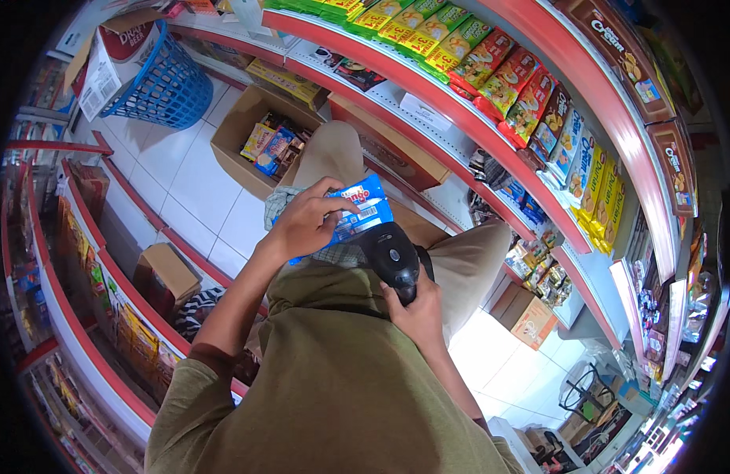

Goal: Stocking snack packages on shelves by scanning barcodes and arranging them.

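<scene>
In my left hand (308,219) is a blue snack packet (362,207), its printed barcode turned up towards me. My right hand (421,302) grips the handle of a black handheld barcode scanner (393,255). The scanner's head is right beside the packet's lower edge, over my lap. A checked cloth (341,255) lies on my lap, partly hidden by the packet and my left hand. Beyond my knee stands an open cardboard box (234,136) with several snack packets (273,148) inside, blue and yellow ones among them.
Shelves with red edges (412,77) rise close on my right, stacked with biscuit packs (513,77). More shelving (133,296) runs along my left. On the tiled floor (184,172) stands a blue plastic basket (169,89) holding a carton (119,59). A smaller carton (528,320) sits behind my right knee.
</scene>
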`<state>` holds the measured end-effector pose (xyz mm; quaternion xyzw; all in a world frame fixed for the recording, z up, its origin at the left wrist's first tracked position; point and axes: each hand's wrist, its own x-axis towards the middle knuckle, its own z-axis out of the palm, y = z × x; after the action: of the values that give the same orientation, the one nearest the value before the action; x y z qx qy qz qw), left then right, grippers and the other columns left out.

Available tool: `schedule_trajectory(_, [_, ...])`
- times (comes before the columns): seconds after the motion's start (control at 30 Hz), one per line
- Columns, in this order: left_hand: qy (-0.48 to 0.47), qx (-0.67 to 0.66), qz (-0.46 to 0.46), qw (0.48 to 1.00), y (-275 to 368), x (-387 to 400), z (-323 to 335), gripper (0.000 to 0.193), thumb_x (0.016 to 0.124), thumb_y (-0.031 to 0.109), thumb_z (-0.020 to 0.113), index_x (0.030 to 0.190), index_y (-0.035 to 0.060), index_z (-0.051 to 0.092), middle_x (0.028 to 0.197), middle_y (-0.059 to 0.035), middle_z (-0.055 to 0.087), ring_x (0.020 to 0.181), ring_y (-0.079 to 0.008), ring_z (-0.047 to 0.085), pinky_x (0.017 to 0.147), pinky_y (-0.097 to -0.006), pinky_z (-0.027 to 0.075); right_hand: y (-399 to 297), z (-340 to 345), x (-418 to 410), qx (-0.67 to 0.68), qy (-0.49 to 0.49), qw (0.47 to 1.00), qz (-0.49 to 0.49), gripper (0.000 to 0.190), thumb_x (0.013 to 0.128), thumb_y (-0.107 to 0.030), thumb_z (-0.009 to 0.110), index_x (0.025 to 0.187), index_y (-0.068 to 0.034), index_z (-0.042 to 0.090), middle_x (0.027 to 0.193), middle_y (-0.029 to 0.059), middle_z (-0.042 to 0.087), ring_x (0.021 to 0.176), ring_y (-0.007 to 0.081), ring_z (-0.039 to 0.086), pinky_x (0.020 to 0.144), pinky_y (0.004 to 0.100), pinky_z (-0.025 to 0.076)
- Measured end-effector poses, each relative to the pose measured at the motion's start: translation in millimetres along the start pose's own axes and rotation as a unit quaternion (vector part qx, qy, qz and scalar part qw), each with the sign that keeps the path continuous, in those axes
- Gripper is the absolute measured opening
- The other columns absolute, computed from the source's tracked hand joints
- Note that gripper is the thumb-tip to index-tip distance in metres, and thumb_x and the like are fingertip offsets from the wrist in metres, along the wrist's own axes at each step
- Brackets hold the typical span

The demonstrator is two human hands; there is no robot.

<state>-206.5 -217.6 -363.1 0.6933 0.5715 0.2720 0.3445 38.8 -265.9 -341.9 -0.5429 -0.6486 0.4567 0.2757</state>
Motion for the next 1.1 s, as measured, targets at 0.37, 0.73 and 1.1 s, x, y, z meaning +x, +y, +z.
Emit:
schedule_trajectory(0.37, [-0.005, -0.041, -0.013, 0.999, 0.7, -0.6, -9.6, 0.024, 0.083, -0.001, 0.058, 0.1, 0.0104, 0.069, 0.115, -0.0147, 0.055, 0.104, -0.0324, 0.06, 0.083, -0.0383, 0.048, -7.2, -37.4, 20.3, -0.044, 0.02, 0.998, -0.036, 0.037, 0.081, -0.017, 0.066, 0.112, 0.002, 0.057, 0.09, 0.0205, 0.065, 0.078, 0.0308, 0.062, 0.077, 0.0386, 0.048])
schedule_trajectory(0.73, [-0.001, -0.165, -0.054, 0.985, -20.3, -1.9, 0.5, 0.06, 0.083, 0.011, 0.058, 0.141, 0.0073, 0.044, 0.119, -0.0236, 0.062, 0.108, -0.0338, 0.063, 0.095, -0.0382, 0.047, 8.5, -185.9, 213.5, -0.392, 0.272, 0.859, -0.184, 0.057, 0.084, -0.027, 0.069, 0.134, -0.008, 0.05, 0.126, 0.0214, 0.056, 0.12, 0.0392, 0.05, 0.1, 0.0557, 0.033])
schedule_trajectory(1.1, [0.061, -0.228, -0.042, 0.971, -0.7, -3.5, -6.0, 0.042, 0.084, 0.008, 0.07, 0.123, -0.0013, 0.056, 0.102, -0.0126, 0.069, 0.093, -0.0149, 0.064, 0.084, -0.0298, 0.051, 27.9, -202.5, 264.5, -0.402, 0.252, 0.865, -0.167, 0.067, 0.08, -0.028, 0.073, 0.14, -0.015, 0.047, 0.142, 0.0186, 0.045, 0.134, 0.0387, 0.04, 0.109, 0.0561, 0.024])
